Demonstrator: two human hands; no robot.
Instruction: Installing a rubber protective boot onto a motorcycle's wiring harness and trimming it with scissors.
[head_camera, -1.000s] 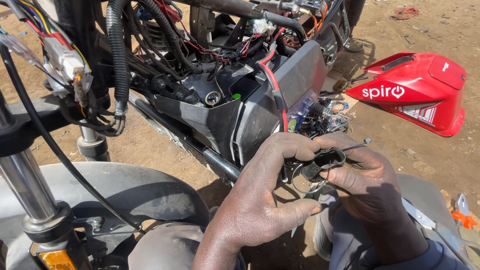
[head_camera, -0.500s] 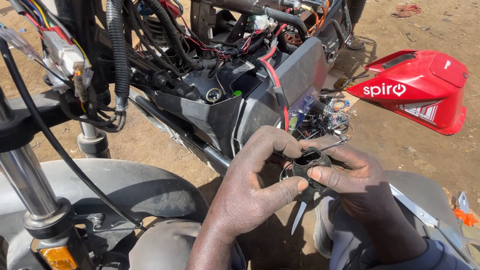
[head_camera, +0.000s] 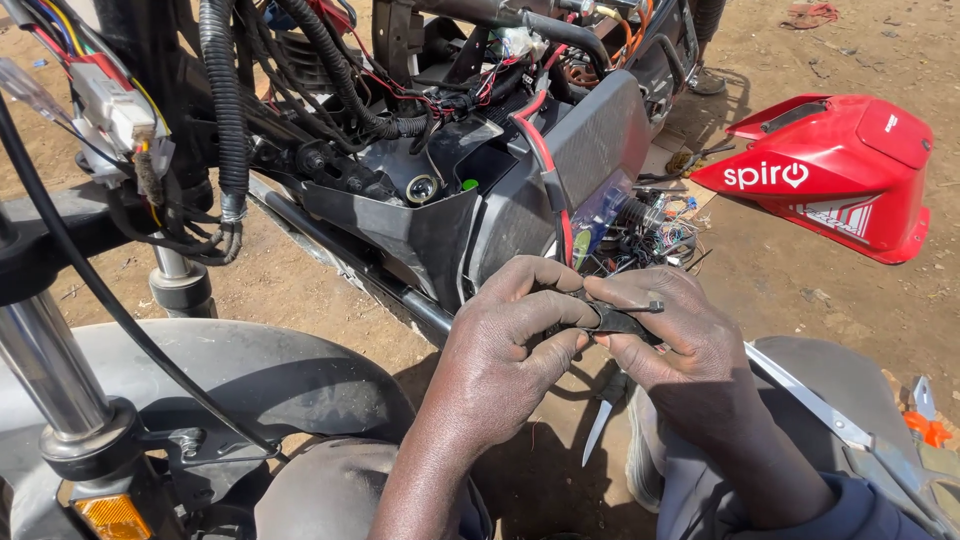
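The black part (head_camera: 622, 318) is mostly hidden between the left hand (head_camera: 510, 345) and right hand (head_camera: 665, 335); its shape cannot be told. Both forearms are cut off by the lower edge. The fork tube (head_camera: 45, 365) and amber reflector (head_camera: 112, 516) run out of frame. The wire tangle (head_camera: 650, 235) is too fine to separate, possibly loose connectors.

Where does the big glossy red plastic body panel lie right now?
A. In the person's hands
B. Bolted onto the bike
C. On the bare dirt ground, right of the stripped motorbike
C: the red plastic body panel rests on the dirt ground, apart from both hands.
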